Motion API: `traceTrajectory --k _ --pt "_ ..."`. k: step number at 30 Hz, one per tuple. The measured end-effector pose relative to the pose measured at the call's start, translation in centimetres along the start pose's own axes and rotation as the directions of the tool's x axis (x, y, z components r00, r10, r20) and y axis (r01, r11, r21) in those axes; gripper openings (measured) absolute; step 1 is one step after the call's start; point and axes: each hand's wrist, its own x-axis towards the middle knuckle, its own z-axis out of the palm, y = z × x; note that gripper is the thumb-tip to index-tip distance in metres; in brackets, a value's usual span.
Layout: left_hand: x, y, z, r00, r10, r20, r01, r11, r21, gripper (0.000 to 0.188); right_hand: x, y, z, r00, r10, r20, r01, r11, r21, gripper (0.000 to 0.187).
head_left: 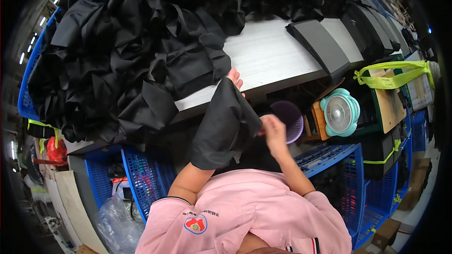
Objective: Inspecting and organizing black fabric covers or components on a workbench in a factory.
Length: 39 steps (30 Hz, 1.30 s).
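Note:
A black fabric piece [221,127], shaped like a tube or bag, covers my left forearm from near the elbow to the hand. Out of its far end stick the stretched fingers of my left hand [234,78], next to the heap; the palm is hidden in the cloth. My right hand [275,132] is at the right corner of that piece, its fingers pinched together on the edge and a little blurred. A large heap of similar black fabric pieces [132,51] lies on the white table [268,49], beyond my left hand.
Flat stacks of black pieces [322,44] lie on the table's right. A turquoise fan [339,112] and a purple basket [294,127] are right of my right hand. Blue crates [136,178] flank me, one with clear plastic [120,216] beside it. Yellow-green straps [395,77] hang at right.

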Motion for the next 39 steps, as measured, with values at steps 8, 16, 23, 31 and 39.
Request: traceTrajectory --k 8,16,23,31,39 --pt "-4.4 5.1 3.0 0.906 0.31 0.29 -0.403 0.417 0.815 0.043 -1.0 -9.0 2.1 0.838 -0.545 0.017 0.472 0.711 -0.521 0.052" --pt "-3.9 3.3 4.1 0.727 0.475 0.496 -0.562 -0.004 0.827 0.017 0.8 -6.6 3.1 0.8 -0.599 -0.03 0.437 0.616 -0.655 0.012" --pt "-2.0 1.0 1.7 0.999 0.043 0.017 -0.045 0.98 0.194 0.036 0.1 -10.5 -3.3 0.919 -0.158 0.361 -0.076 0.828 0.556 0.015" --pt "-3.5 -7.8 -2.2 0.865 -0.344 0.366 0.496 0.695 -0.52 0.044 7.3 -12.3 -3.9 0.97 -0.184 -0.16 0.206 0.97 0.132 0.026" --pt "-0.9 -4.9 -1.4 0.983 -0.019 0.182 -0.037 0.954 0.298 0.047 3.8 -10.7 -3.9 0.692 -0.713 -0.115 0.476 0.57 -0.67 0.042"
